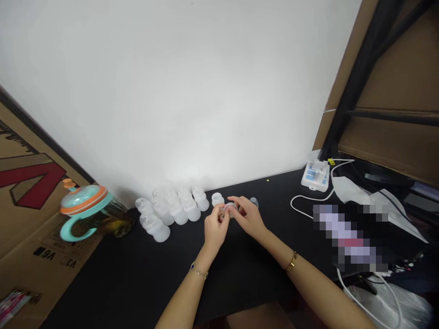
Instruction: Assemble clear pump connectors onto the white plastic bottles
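Observation:
Between the fingers of both hands is a small, pale, ring-shaped bottle part (231, 206), partly covered by the fingertips. My left hand (215, 225) pinches its left side, and my right hand (249, 216) grips it from the right with the thumb on top. Just behind the fingers stands a white baby bottle (217, 198) with its mouth uncovered. A clear dome-shaped cap (254, 201) rests on the black table beyond my right hand. To the left, several white baby bottles (176, 210) with clear tops stand grouped near the wall.
A large teal-and-orange-lidded jug (89, 205) stands at the far left, beside a printed cardboard box (30, 183). On the right are a white power strip (315, 176), its cable, and crumpled white sheets (384, 205). A white wall (206, 91) borders the black table (154, 278).

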A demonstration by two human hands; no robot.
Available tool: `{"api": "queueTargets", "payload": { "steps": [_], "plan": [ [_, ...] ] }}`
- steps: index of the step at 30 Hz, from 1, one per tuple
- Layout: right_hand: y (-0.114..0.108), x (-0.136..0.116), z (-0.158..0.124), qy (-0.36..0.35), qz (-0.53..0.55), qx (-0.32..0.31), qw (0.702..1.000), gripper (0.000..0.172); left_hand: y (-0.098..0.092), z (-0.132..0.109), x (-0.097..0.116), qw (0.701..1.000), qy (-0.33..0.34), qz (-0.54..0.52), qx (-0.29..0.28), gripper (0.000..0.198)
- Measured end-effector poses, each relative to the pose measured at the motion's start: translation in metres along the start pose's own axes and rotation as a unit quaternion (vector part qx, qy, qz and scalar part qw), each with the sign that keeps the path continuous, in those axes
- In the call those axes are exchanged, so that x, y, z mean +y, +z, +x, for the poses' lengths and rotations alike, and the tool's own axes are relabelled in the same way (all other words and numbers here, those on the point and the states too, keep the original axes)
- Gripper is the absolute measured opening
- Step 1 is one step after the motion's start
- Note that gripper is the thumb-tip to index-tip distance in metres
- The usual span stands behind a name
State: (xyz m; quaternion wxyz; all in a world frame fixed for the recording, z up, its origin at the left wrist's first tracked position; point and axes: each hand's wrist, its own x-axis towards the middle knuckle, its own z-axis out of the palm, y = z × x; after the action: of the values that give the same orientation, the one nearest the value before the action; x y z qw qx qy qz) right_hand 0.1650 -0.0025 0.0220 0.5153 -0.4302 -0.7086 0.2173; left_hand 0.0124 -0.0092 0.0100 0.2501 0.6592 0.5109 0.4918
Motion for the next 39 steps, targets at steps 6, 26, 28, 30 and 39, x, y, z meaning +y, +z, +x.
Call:
{"api": "queueTargets", "payload": {
  "steps": [6, 26, 28, 30, 39],
  "plan": [
    [-0.001, 0.0, -0.001, -0.016, -0.025, 0.02, 0.999, 0.021, 0.0, 0.003, 0.003, 0.999, 0.0, -0.036, -0.028, 0.029],
    [-0.001, 0.002, -0.001, -0.107, 0.053, -0.037, 0.992, 0.034, 0.004, 0.011, -0.002, 0.948, -0.125, -0.273, -0.103, 0.029],
    [-0.001, 0.002, -0.001, -0.112, 0.042, -0.032, 0.992, 0.035, 0.004, 0.011, -0.003, 0.948, -0.123, -0.28, -0.083, 0.029],
    [0.0, 0.003, -0.002, -0.095, 0.022, -0.004, 0.995, 0.036, 0.004, 0.011, -0.002, 0.95, -0.12, -0.281, -0.066, 0.026],
    [0.0, 0.002, 0.0, -0.027, 0.005, 0.005, 1.0, 0.028, 0.0, 0.01, 0.002, 0.949, -0.114, -0.291, -0.039, 0.016]
  ]
}}
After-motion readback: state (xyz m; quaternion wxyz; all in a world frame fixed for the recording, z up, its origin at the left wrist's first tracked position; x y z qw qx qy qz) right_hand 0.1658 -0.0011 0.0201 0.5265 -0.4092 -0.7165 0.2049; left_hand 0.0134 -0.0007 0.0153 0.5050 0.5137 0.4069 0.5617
